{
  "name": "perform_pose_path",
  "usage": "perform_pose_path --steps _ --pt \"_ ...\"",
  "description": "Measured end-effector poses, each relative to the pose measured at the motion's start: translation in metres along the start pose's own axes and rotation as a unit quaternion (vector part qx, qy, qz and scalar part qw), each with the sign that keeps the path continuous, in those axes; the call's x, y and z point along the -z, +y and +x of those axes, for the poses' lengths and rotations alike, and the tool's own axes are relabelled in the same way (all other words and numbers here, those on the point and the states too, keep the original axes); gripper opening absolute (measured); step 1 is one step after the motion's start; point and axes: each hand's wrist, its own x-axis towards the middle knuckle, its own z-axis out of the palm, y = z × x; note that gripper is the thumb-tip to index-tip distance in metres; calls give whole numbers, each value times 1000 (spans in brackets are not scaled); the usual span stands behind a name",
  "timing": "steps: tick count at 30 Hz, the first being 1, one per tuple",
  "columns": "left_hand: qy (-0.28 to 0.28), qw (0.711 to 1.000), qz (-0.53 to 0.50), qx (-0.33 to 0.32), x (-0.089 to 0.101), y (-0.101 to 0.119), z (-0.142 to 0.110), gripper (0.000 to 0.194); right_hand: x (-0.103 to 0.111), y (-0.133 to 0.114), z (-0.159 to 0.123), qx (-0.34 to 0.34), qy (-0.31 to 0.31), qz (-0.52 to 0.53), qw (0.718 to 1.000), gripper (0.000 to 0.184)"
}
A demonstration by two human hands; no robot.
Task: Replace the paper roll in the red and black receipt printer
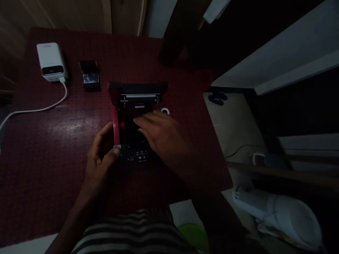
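Note:
A small black and red printer (116,123) stands on the table with its lid (137,88) raised at the back. Labels and small buttons show on its front panel (140,157). My left hand (102,153) grips the printer's left side, thumb on the front corner and fingers along the red wall. Over the open compartment, my right hand (159,130) reaches in from the right with its fingers bent close together. Whatever lies between those fingertips is too dark to make out. Just behind my right hand sits a small white ring-shaped thing (165,110) with a dark centre.
A white power bank (51,60) with a plugged-in white cable (39,110) lies at the table's back left. Beside it is a small open black case (90,76). The dark red table (66,169) ends on the right above a floor with dark slippers (217,98).

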Motion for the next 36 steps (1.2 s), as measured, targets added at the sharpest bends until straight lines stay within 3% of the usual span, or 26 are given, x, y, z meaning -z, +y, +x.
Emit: perform_pose_path --steps 2,4,7,9,12,15,17,20,23,26,28,31,36 --pt "-4 1000 -8 0 0 2 -1 55 -4 -1 21 -5 -81 -38 996 25" --pt "-10 1000 -10 -1 0 2 -1 56 -9 -2 34 -9 -122 -57 991 25" --pt "-14 1000 -9 -1 0 2 -2 58 -10 -1 39 3 -152 -66 986 28" --pt "-13 1000 -8 5 0 3 -2 59 -4 -3 36 13 -141 -61 988 29" --pt "-6 1000 -4 9 1 4 -2 57 12 -9 20 37 -72 -49 995 22" --pt "-1 1000 -6 20 0 5 -2 56 33 -12 -10 20 61 -19 998 23" --pt "5 1000 -3 28 -1 5 -2 57 45 -5 -36 -23 152 49 987 27" --pt "23 999 16 17 -1 3 -2 59 48 18 -78 -98 229 200 948 33" --pt "30 999 26 10 0 -2 -1 58 26 43 -109 -203 270 317 886 33" --pt "32 999 27 2 1 -7 0 56 -8 58 -120 -300 249 374 842 33" --pt "35 999 33 -16 1 -9 1 55 -30 62 -117 -317 216 382 841 34" --pt "34 998 46 -25 2 -9 1 54 -54 64 -106 -270 173 377 869 32" --pt "45 997 58 -16 5 -13 2 57 -74 68 -98 -227 159 362 890 34"
